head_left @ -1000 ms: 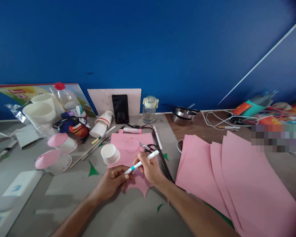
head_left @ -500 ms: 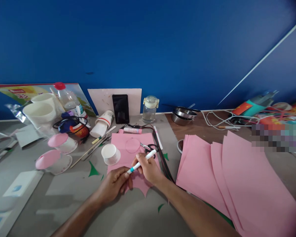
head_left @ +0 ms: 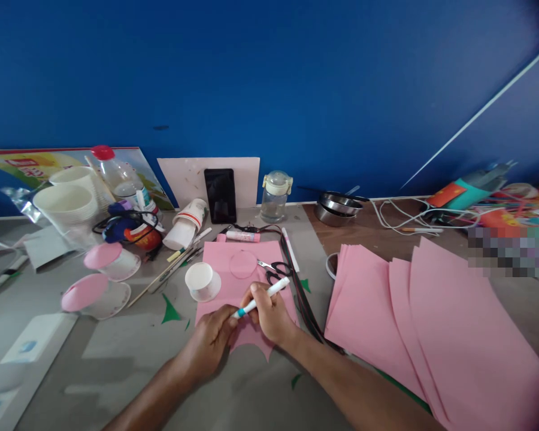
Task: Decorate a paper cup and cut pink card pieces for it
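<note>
Right fingers (head_left: 261, 293) clasp the marker (head_left: 277, 287); left fingers (head_left: 221, 317) curl at its teal end, hold unclear; slipping could smudge them.

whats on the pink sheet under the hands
On the sheet: scissors, a circle, a white cup across the left edge, the left hand, and the right hand holding a marker. What they cover can't be seen.

The person's left hand (head_left: 212, 336) and right hand (head_left: 270, 316) are both bare, and the wrists (head_left: 293, 339) are bare also. The left forearm (head_left: 159, 389) and the right forearm (head_left: 341, 380) are uncovered along all the length that is visible. Each forearm has a slim shape, narrower near the wrist and wider toward the lower edge of the view. The fingers (head_left: 263, 297) look slender; the nails are too small to tell
</note>
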Demonstrator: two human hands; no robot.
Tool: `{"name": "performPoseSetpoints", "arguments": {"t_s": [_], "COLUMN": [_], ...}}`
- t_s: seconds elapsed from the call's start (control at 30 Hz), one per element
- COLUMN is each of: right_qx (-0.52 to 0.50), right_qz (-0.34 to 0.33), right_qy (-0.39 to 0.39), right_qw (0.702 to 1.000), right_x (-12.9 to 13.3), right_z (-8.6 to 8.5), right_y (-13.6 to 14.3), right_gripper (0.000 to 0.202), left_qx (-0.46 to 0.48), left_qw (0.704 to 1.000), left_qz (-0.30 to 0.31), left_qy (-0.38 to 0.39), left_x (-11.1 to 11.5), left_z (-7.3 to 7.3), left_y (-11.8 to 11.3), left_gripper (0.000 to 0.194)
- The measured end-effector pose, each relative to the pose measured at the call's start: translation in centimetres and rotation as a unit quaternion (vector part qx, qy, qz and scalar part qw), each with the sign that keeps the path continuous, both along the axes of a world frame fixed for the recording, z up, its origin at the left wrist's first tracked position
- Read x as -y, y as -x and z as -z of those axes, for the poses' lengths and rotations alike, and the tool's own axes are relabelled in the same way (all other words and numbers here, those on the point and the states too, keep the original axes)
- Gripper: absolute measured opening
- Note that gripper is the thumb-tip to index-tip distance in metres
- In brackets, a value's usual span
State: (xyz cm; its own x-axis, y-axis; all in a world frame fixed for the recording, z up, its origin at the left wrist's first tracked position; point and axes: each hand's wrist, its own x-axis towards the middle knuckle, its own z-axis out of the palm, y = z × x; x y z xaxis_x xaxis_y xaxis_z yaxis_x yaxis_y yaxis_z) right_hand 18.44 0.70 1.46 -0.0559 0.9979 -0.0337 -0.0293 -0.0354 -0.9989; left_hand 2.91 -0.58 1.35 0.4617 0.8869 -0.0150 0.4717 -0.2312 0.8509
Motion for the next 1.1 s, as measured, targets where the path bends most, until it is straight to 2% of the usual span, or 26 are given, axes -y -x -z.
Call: {"name": "performPoseSetpoints", "arguments": {"t_s": [0.1, 0.33, 0.5, 0.63, 0.7, 0.8, 0.87, 0.93, 1.0, 1.1], "right_qx": [-0.032, -0.020, -0.027, -0.037, -0.053, -0.091, -0.111, -0.099, -0.058, 0.012], "right_qz": [-0.003, -0.001, 0.005, 0.013, 0.010, 0.051, 0.106, 0.120, 0.096, 0.068], "right_qy": [0.027, 0.004, 0.001, 0.014, 0.030, 0.023, -0.007, -0.053, -0.087, -0.119], "right_qw": [0.999, 1.000, 1.000, 0.999, 0.998, 0.994, 0.988, 0.986, 0.990, 0.990], "right_x": [0.2, 0.6, 0.8, 0.6, 0.2, -0.7, -1.3, -1.7, -1.7, -1.4], "right_z": [0.3, 0.6, 1.0, 0.6, 0.3, 0.2, 0.3, 0.4, 0.3, 0.2], "right_y": [0.2, 0.2, 0.4, 0.6, 0.2, -1.0, -1.9, -2.8, -3.3, -3.5], "right_gripper": [0.045, 0.045, 0.044, 0.044, 0.045, 0.043, 0.034, 0.029, 0.035, 0.044], "left_qx": [-0.024, -0.041, -0.050, -0.064, -0.064, -0.048, -0.015, 0.014, 0.024, 0.057], "left_qw": [0.998, 0.990, 0.990, 0.992, 0.990, 0.966, 0.922, 0.882, 0.888, 0.933], "left_qz": [0.008, 0.020, 0.018, 0.005, -0.022, -0.112, -0.204, -0.286, -0.319, -0.310], "left_qy": [-0.059, -0.137, -0.128, -0.106, -0.126, -0.226, -0.327, -0.375, -0.331, -0.174], "left_x": [0.1, 0.3, 0.2, 0.1, 0.1, -0.1, -0.5, -1.2, -2.1, -3.3], "left_z": [0.2, 0.3, 0.6, 1.2, 1.3, 1.1, 1.0, 0.9, 1.0, 1.2], "left_y": [0.1, 0.1, 0.0, 0.2, 0.7, 2.0, 2.8, 3.3, 3.5, 3.5], "left_gripper": [0.028, 0.022, 0.023, 0.026, 0.024, 0.033, 0.043, 0.055, 0.062, 0.065]}}
